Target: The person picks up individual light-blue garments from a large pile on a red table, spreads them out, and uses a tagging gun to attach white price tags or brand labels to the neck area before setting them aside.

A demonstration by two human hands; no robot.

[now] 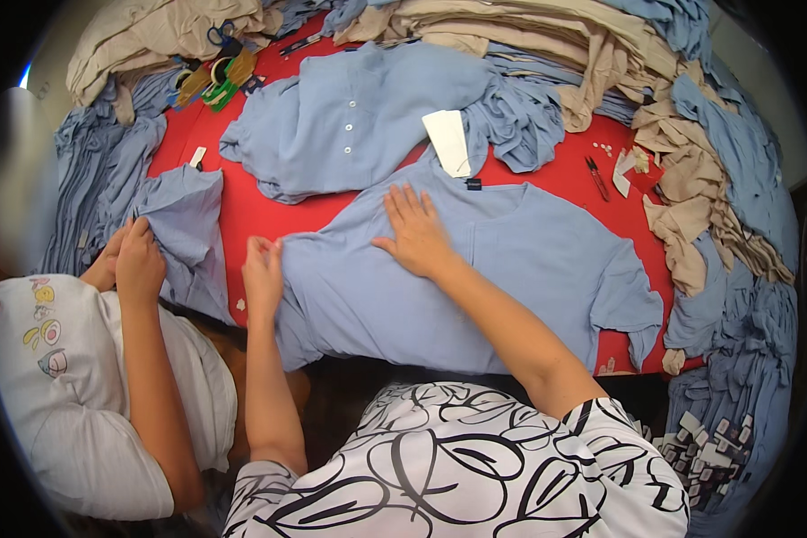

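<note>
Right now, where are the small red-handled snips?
In the head view the red-handled snips lie on the red table, up right of the right hand, between the light blue shirt and the beige garment pile.

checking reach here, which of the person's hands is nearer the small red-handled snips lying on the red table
Right. The right hand lies flat on the light blue shirt, left of the small red-handled snips on the red table. The left hand rests at the shirt's left edge, farther away.
</note>
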